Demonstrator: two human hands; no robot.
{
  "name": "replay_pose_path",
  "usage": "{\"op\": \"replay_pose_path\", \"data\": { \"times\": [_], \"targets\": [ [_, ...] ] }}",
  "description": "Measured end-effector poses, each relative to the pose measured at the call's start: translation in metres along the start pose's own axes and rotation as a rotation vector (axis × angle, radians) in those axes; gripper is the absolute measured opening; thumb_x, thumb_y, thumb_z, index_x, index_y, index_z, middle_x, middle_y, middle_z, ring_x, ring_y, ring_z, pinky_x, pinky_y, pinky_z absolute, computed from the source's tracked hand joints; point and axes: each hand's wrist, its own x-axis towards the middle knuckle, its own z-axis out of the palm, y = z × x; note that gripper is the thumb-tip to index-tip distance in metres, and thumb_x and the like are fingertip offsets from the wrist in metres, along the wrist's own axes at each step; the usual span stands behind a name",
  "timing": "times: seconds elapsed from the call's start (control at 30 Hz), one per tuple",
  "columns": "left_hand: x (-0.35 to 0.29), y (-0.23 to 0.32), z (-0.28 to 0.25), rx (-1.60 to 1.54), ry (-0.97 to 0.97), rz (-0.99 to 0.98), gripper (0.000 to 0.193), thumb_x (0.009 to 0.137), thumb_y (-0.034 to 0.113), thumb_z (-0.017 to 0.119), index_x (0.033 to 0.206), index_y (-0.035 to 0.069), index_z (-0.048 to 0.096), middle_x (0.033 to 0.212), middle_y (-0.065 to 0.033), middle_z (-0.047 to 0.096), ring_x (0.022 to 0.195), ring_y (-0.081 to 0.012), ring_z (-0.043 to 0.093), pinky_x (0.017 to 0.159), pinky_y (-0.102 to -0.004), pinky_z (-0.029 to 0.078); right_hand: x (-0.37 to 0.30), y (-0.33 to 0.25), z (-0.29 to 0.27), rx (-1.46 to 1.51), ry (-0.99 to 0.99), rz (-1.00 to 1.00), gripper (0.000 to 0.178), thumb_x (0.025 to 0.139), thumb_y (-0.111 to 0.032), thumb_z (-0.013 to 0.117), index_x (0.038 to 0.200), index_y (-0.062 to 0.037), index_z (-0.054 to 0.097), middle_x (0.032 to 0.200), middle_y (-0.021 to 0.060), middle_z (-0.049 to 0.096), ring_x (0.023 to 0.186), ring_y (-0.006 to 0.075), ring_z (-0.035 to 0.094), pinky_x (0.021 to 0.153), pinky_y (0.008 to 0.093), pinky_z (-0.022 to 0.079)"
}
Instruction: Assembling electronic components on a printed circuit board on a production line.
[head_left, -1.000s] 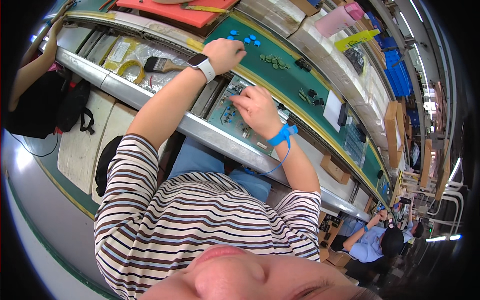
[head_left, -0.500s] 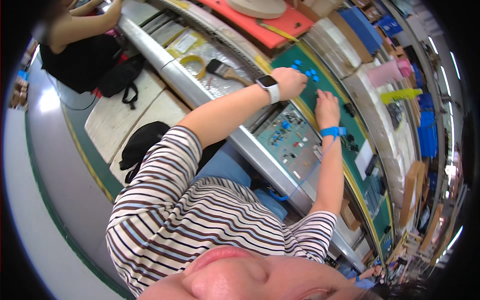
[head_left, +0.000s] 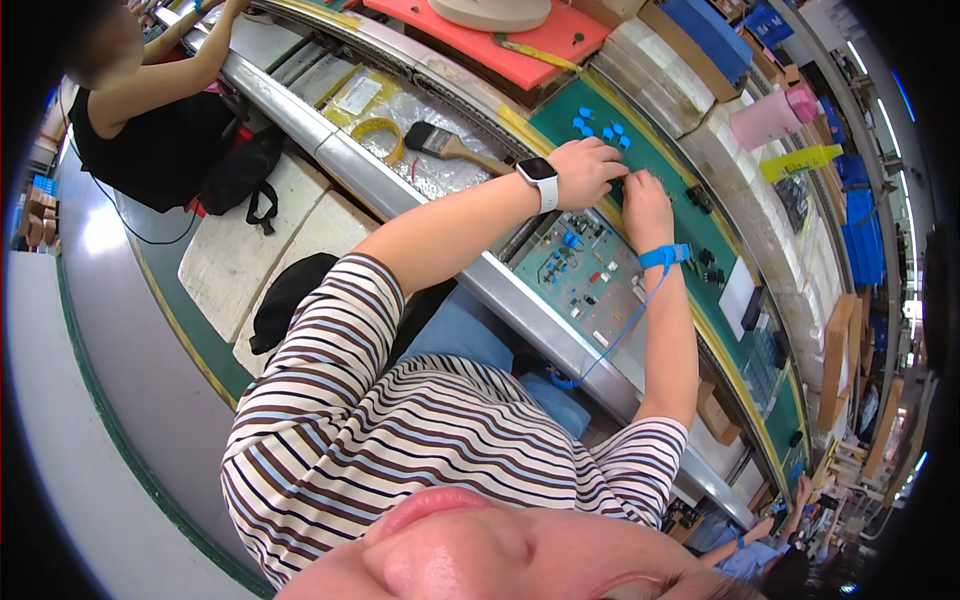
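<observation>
My left hand (head_left: 588,172), with a white-strapped watch at its wrist, reaches over the green mat beyond the conveyor. Its fingers are curled and close to the fingertips of my right hand (head_left: 648,208). A blue wrist strap with a cord (head_left: 664,257) circles my right wrist. Whatever either set of fingers pinches is too small or hidden to name. Just past them, several blue disc-shaped components (head_left: 605,132) lie on the green mat (head_left: 567,110). Nearer to me, below both hands, a circuit board (head_left: 612,262) carries blue, black, white and red parts.
Left of the board, a paintbrush (head_left: 455,147) and a yellow tape roll (head_left: 378,138) lie on clear plastic. A metal rail (head_left: 420,212) runs along the near side. Black components (head_left: 710,265) sit farther right on the mat. Another person (head_left: 150,130) works at the left.
My hands have come together: the right moved up and left, so its fingertips are beside the left hand's. The view has shifted slightly.
</observation>
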Motion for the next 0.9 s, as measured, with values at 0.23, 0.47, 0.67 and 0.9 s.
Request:
{"op": "replay_pose_path", "data": {
  "times": [0.23, 0.47, 0.67, 0.9],
  "targets": [
    [0.007, 0.007, 0.014, 0.094, -0.208, -0.032, 0.052, 0.085, 0.03, 0.052, 0.133, 0.017, 0.038, 0.132, -0.0032, 0.046, 0.122, -0.024, 0.041, 0.1, -0.0535, 0.028, -0.014, 0.005, -0.009, 0.213, 0.151, 0.152, 0.014, 0.08, -0.006, 0.056, 0.094, -0.0033, 0.057, 0.094, 0.0131, 0.057, 0.081, 0.034, 0.057, 0.068, 0.0406, 0.049],
    [0.008, 0.002, 0.016, 0.121, -0.166, 0.059, 0.027, 0.082, 0.022, 0.053, 0.107, 0.017, 0.062, 0.113, 0.0004, 0.06, 0.107, -0.0194, 0.052, 0.097, -0.0487, 0.032, -0.039, 0.002, -0.021, 0.281, 0.284, 0.292, 0.019, 0.081, -0.001, 0.051, 0.099, -0.0047, 0.058, 0.096, 0.0141, 0.058, 0.085, 0.0338, 0.058, 0.071, 0.0401, 0.049],
    [0.007, -0.005, 0.015, -0.073, -0.004, 0.1, 0.024, 0.074, 0.007, 0.057, 0.096, 0.01, 0.065, 0.092, -0.0077, 0.061, 0.088, -0.0274, 0.058, 0.077, -0.0364, 0.047, -0.053, -0.026, -0.05, 0.419, 0.354, 0.332, 0.017, 0.078, -0.003, 0.059, 0.094, -0.0024, 0.063, 0.094, 0.0144, 0.061, 0.08, 0.0292, 0.061, 0.069, 0.0336, 0.049],
    [0.01, 0.002, 0.005, -0.239, -0.052, 0.044, 0.022, 0.075, 0.005, 0.059, 0.097, 0.007, 0.062, 0.088, -0.0106, 0.058, 0.084, -0.0288, 0.058, 0.073, -0.0358, 0.048, -0.089, -0.093, -0.084, 0.752, 0.057, 0.433, 0.013, 0.079, -0.007, 0.061, 0.091, -0.0022, 0.063, 0.087, 0.0112, 0.063, 0.071, 0.0242, 0.06, 0.063, 0.0297, 0.049]
  ]
}}
